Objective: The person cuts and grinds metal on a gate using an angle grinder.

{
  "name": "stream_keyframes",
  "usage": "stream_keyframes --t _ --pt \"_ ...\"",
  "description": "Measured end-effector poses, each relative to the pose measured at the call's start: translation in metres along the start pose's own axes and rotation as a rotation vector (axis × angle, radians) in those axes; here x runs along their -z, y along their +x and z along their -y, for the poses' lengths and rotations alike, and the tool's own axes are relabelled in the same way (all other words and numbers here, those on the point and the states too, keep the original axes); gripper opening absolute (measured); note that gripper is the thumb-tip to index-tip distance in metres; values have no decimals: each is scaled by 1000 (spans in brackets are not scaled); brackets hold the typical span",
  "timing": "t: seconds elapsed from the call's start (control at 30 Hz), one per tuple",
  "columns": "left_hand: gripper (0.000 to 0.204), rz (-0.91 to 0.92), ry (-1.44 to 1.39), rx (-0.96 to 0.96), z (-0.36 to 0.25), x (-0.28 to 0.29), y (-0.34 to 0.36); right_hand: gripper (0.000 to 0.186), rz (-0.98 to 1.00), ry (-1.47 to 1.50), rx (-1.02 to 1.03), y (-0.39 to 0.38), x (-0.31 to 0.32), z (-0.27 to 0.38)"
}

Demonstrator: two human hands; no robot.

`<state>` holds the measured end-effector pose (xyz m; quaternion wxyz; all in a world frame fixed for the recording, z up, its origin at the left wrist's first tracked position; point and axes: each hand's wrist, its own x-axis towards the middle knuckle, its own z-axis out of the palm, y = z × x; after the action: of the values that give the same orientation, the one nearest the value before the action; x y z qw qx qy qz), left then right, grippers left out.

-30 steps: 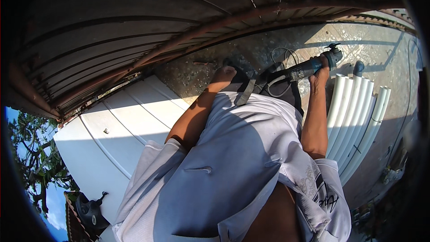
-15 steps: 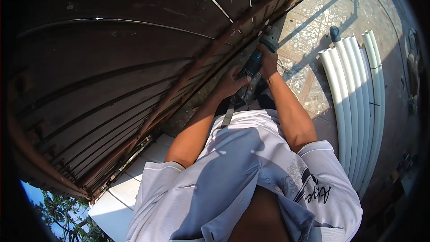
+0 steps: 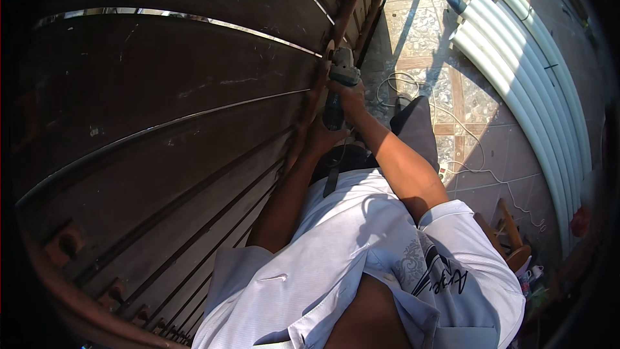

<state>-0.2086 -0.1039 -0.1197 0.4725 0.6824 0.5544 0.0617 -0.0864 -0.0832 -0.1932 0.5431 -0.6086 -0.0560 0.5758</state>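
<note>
An angle grinder (image 3: 334,106) with a dark body and grey head is in both my hands. My left hand (image 3: 322,136) wraps round its rear end. Farther forward, near the head, my right hand (image 3: 351,98) closes round the body. The round disc (image 3: 330,50) sits at the far left of the head, right beside the brown metal rail (image 3: 316,85) of a slatted panel (image 3: 174,90). Whether the disc touches the rail I cannot tell. Parts of the grinder's body are hidden behind my fingers.
Several white pipes (image 3: 516,71) lie bundled on the tiled floor to my right, with a dark pipe fitting (image 3: 455,2) at their far end. A pale cable (image 3: 462,126) loops across the tiles. A wooden stool (image 3: 516,245) stands near my right elbow.
My body and view have turned, and the panel now fills more of the left side. Both hands still hold the grinder, its head now close to the rail. The stool and cable have come into clearer view.
</note>
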Motion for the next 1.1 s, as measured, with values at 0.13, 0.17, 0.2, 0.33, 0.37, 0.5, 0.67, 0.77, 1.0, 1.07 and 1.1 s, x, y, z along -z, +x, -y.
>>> stream_keyframes --t 0.13,0.17,0.2,0.33,0.37,0.5,0.67,0.77,1.0,1.07,1.1 --pt "69 59 -81 162 63 -7 4 32 -32 -67 174 -2 -18 -8" --pt "69 69 39 193 86 -12 8 32 -31 -92 191 -5 -22 -1" --pt "69 91 163 216 97 -15 14 32 -39 -82 193 3 -22 0" --pt "70 -196 326 46 103 -30 14 50 -19 -44 118 9 -20 -14" --pt "69 -222 349 17 109 -31 14 64 1 12 93 10 -22 -12" --pt "76 -62 239 131 93 -25 21 71 -14 -21 95 28 -18 -35" --pt "84 -87 339 63 83 -20 20 76 -19 -50 102 26 -20 -35" --pt "85 -153 303 76 87 -21 23 78 -26 -45 119 27 -26 -31" --pt "57 -121 187 67 54 -16 22 78 -27 -22 100 23 -24 -24" --pt "56 -107 156 105 58 -15 22 76 -28 -2 125 16 -26 -17" --pt "56 -91 122 146 60 -15 21 76 -25 0 122 15 -27 -18"
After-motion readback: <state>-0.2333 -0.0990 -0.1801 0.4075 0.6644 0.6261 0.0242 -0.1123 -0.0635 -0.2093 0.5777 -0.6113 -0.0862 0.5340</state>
